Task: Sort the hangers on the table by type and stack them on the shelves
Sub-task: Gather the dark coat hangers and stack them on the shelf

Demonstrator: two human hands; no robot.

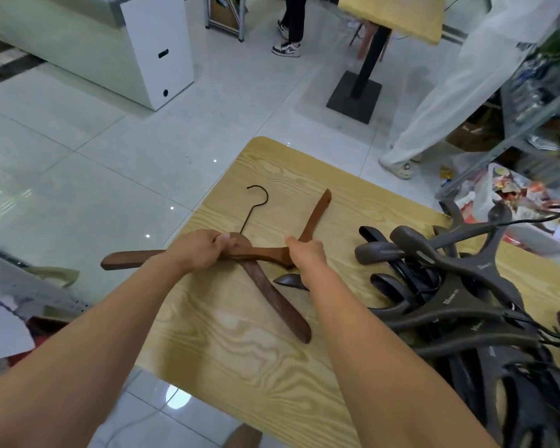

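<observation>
Fingers [219, 240] of the left hand [201, 252] and right hand [306, 253] were curled tight around two brown wooden hangers [274, 297] crossed on the desk [227, 367]. They looked hard, smooth, a bit heavy; the thick middle seemed best to hold.

Right edge cuts off the dark hanger pile [466, 305], a lone dark hanger [286, 281] — mostly under the forearm [337, 315]
</observation>
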